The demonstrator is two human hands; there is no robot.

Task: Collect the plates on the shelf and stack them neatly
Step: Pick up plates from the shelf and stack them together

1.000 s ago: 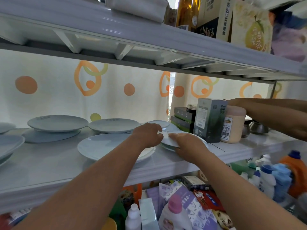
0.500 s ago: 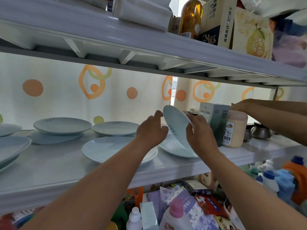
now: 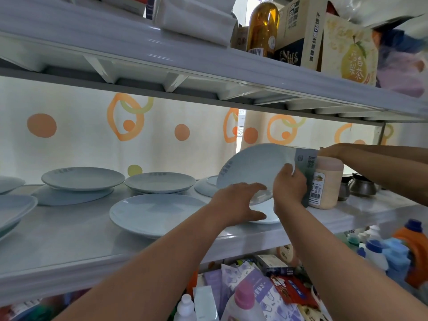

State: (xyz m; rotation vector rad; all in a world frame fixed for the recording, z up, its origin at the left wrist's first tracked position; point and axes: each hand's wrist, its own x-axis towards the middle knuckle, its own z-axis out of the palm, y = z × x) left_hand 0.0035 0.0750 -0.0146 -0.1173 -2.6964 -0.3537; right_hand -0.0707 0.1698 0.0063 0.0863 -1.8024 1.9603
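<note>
A small pale blue plate (image 3: 252,167) is lifted and tilted above the middle shelf (image 3: 69,246). My right hand (image 3: 289,188) grips its right rim, thumb over the edge. My left hand (image 3: 236,202) holds its lower rim, fingers spread under it. Beneath my hands lies another small plate (image 3: 266,214), partly hidden. A large plate (image 3: 155,214) lies flat to the left of it. Behind stand a stack of two plates (image 3: 81,179), a single plate (image 3: 159,181) and an overturned small plate (image 3: 206,186). More plates (image 3: 14,207) sit at the far left.
A dark box (image 3: 305,172) and a beige jar (image 3: 326,186) stand right of the lifted plate. Another person's arm (image 3: 382,163) reaches over the jar. A small metal pot (image 3: 361,186) is behind. The upper shelf (image 3: 162,52) is close overhead. Detergent bottles (image 3: 412,249) crowd below.
The small plate came off the plate beneath it, rose and tipped upright, and now leans back to the left. My left hand has moved from beside it to its lower rim.
</note>
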